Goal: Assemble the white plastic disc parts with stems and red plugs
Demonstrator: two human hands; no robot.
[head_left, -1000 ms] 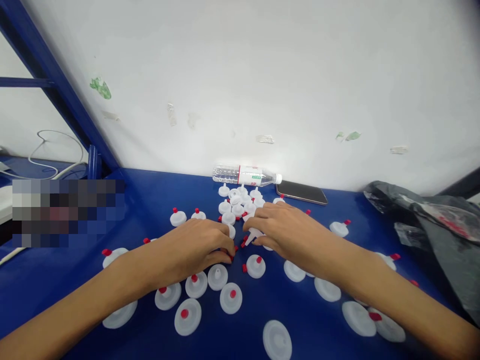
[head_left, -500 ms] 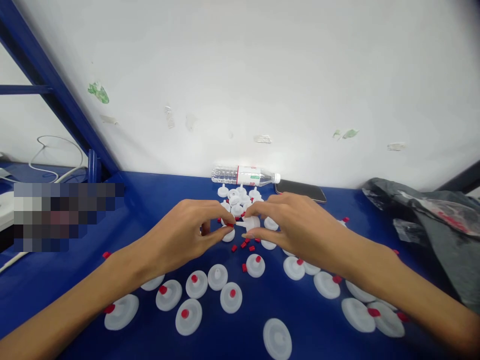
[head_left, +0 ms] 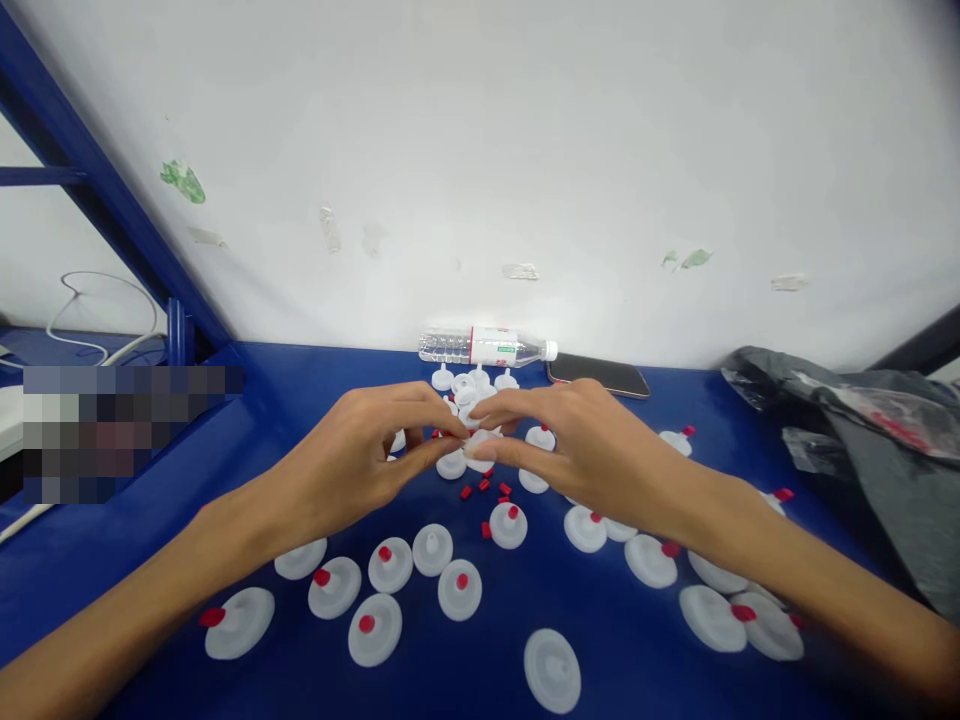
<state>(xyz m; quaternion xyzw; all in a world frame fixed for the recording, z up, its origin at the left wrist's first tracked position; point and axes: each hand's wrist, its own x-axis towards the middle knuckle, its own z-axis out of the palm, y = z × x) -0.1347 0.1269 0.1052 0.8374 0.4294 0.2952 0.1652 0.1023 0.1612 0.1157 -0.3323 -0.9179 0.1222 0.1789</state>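
Note:
My left hand point(head_left: 382, 440) is closed in a pinch; the small red cap held there a moment earlier is now hidden by the fingertips. Opposite it, my right hand point(head_left: 559, 435) pinches a white plastic nozzle lid point(head_left: 484, 438) between thumb and index finger, its spout end facing the left fingertips. The fingertips of both hands meet or nearly meet over the table. Several loose red caps point(head_left: 484, 485) lie just below. Nearer to me are round white lids point(head_left: 460, 590) with red caps on their spouts, and one lid point(head_left: 433, 550) has a bare spout.
Behind my hands is a heap of white nozzle lids point(head_left: 463, 385). A clear plastic bottle point(head_left: 487, 346) lies along the wall, beside a dark phone point(head_left: 600, 374). A grey plastic bag point(head_left: 847, 420) covers the table's right side. A blue frame post point(head_left: 105, 170) rises at left.
My hands have come closer together, bringing the red cap and the lid's spout to each other. The cap, visible before, is now covered by my fingers. The view has shifted slightly.

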